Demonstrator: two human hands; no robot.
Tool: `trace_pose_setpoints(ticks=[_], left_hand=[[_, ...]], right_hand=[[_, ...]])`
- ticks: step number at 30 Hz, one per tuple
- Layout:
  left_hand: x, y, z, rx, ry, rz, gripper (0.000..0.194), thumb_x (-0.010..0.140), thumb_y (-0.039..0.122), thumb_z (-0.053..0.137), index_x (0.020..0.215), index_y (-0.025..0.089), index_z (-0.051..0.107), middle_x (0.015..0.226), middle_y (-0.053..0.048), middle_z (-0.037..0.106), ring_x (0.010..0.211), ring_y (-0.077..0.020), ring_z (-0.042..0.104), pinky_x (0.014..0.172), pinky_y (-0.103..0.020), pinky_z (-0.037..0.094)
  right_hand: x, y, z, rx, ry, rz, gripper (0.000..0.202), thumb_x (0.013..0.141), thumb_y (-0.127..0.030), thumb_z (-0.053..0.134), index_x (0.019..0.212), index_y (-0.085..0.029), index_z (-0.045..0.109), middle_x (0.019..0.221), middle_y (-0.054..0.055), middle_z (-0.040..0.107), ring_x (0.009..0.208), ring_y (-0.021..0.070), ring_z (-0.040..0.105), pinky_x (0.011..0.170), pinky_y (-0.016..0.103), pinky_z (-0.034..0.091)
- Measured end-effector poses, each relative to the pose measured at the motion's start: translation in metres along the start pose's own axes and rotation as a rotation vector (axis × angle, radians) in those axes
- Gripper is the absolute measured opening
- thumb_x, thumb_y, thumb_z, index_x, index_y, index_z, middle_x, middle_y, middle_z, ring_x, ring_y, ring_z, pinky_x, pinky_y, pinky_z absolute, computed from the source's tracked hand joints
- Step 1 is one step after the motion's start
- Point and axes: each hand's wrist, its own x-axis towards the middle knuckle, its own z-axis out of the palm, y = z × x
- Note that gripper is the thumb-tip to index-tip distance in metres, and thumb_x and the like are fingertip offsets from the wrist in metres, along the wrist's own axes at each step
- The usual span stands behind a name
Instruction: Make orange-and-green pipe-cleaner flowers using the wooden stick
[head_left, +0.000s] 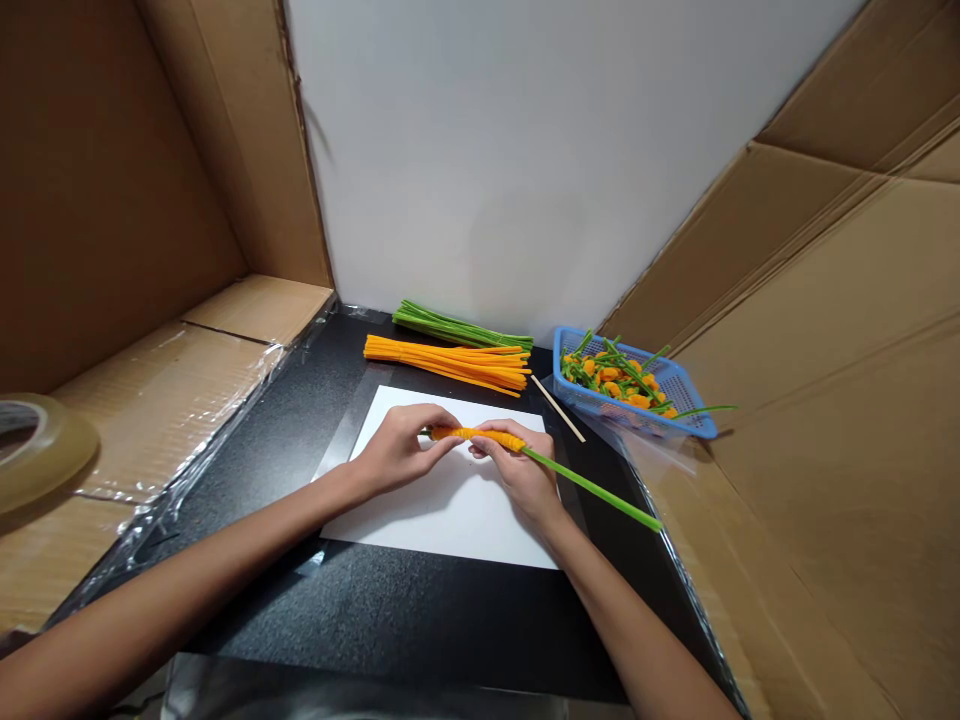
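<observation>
An orange coil [501, 438] is wound round a green stem [592, 487], which runs out from its right end down to the right. My left hand [405, 446] pinches the coil's left end between thumb and fingers. Close beside it, my right hand [521, 466] grips the coil's right half, thumb in front and fingers behind. Both hands are just above a white sheet [442, 520]. A short dark tip of stem shows at the coil's left end, partly hidden by my left fingers.
Behind the sheet lie bundles of orange stems [450, 360] and green stems [465, 328]. A thin wooden stick [559, 410] is beside a blue basket [682, 390] of orange and green pieces. A tape roll [60, 450] sits far left. Cardboard walls flank the black table [360, 610].
</observation>
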Motion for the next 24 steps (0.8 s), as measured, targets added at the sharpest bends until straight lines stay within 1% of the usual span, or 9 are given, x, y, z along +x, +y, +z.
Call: trace_pose_setpoints(ticks=[5, 8, 11, 13, 15, 17, 20, 22, 24], left_hand=[[-0.001, 0.000, 0.001, 0.012, -0.017, 0.003, 0.016, 0.093, 0.030, 0.058, 0.092, 0.017, 0.067, 0.085, -0.006, 0.072, 0.075, -0.0150, 0.064, 0.070, -0.026, 0.049], [0.000, -0.004, 0.001, 0.029, -0.043, -0.004, 0.015, 0.093, 0.029, 0.058, 0.094, 0.017, 0.067, 0.086, -0.006, 0.071, 0.076, -0.0154, 0.063, 0.070, -0.027, 0.048], [0.002, -0.011, -0.003, 0.067, -0.047, -0.041, 0.014, 0.092, 0.029, 0.058, 0.095, 0.017, 0.066, 0.086, -0.005, 0.070, 0.072, -0.0149, 0.061, 0.064, -0.025, 0.047], [0.003, -0.016, -0.006, 0.103, -0.041, -0.072, 0.013, 0.091, 0.028, 0.058, 0.096, 0.017, 0.064, 0.087, -0.005, 0.070, 0.070, -0.0145, 0.061, 0.061, -0.025, 0.046], [0.004, -0.019, -0.009, 0.140, -0.048, -0.088, 0.013, 0.091, 0.028, 0.058, 0.098, 0.018, 0.064, 0.091, -0.005, 0.070, 0.072, -0.0152, 0.062, 0.063, -0.025, 0.046], [0.005, -0.019, -0.011, 0.155, -0.071, -0.091, 0.018, 0.091, 0.030, 0.058, 0.103, 0.019, 0.064, 0.097, -0.006, 0.070, 0.079, -0.0171, 0.064, 0.067, -0.026, 0.047], [0.006, -0.014, -0.010, 0.110, -0.147, -0.092, 0.027, 0.094, 0.037, 0.056, 0.112, 0.019, 0.065, 0.104, -0.008, 0.072, 0.087, -0.0194, 0.065, 0.074, -0.029, 0.048], [0.006, -0.012, -0.007, 0.044, -0.187, -0.123, 0.027, 0.096, 0.037, 0.052, 0.107, 0.018, 0.068, 0.098, -0.008, 0.073, 0.081, -0.0185, 0.065, 0.072, -0.028, 0.047], [0.007, -0.011, -0.004, -0.063, -0.181, -0.193, 0.027, 0.095, 0.037, 0.054, 0.099, 0.016, 0.072, 0.090, -0.007, 0.075, 0.075, -0.0172, 0.065, 0.068, -0.027, 0.046]], right_hand=[[0.000, 0.000, 0.000, 0.000, 0.000, -0.010, 0.011, 0.078, -0.032, 0.077, 0.079, -0.021, 0.075, 0.069, 0.002, 0.073, 0.062, 0.0182, 0.068, 0.063, 0.030, 0.054], [0.001, 0.002, 0.001, 0.037, -0.004, 0.027, 0.014, 0.074, -0.034, 0.080, 0.081, -0.021, 0.076, 0.074, 0.003, 0.074, 0.066, 0.0188, 0.069, 0.066, 0.030, 0.055], [0.005, 0.006, -0.001, 0.110, -0.003, 0.113, 0.030, 0.069, -0.035, 0.084, 0.096, -0.023, 0.076, 0.082, 0.003, 0.075, 0.072, 0.0193, 0.070, 0.069, 0.031, 0.056], [0.009, 0.011, -0.004, 0.196, 0.035, 0.142, 0.036, 0.071, -0.038, 0.083, 0.102, -0.022, 0.075, 0.079, 0.003, 0.075, 0.069, 0.0176, 0.070, 0.068, 0.030, 0.056], [0.014, 0.015, -0.008, 0.285, 0.101, 0.141, 0.032, 0.075, -0.040, 0.080, 0.098, -0.020, 0.075, 0.073, 0.003, 0.074, 0.064, 0.0150, 0.068, 0.066, 0.028, 0.056], [0.016, 0.017, -0.009, 0.342, 0.143, 0.149, 0.028, 0.074, -0.039, 0.082, 0.092, -0.018, 0.075, 0.072, 0.003, 0.074, 0.062, 0.0132, 0.067, 0.065, 0.026, 0.055], [0.015, 0.017, -0.007, 0.378, 0.099, 0.182, 0.026, 0.072, -0.035, 0.084, 0.090, -0.018, 0.076, 0.074, 0.004, 0.075, 0.064, 0.0125, 0.068, 0.067, 0.025, 0.056], [0.012, 0.015, -0.004, 0.391, 0.052, 0.191, 0.025, 0.073, -0.034, 0.083, 0.091, -0.019, 0.077, 0.078, 0.004, 0.076, 0.065, 0.0127, 0.068, 0.068, 0.025, 0.057], [0.010, 0.013, -0.002, 0.388, 0.038, 0.182, 0.024, 0.074, -0.033, 0.083, 0.092, -0.019, 0.077, 0.079, 0.004, 0.076, 0.066, 0.0130, 0.069, 0.069, 0.026, 0.057]])
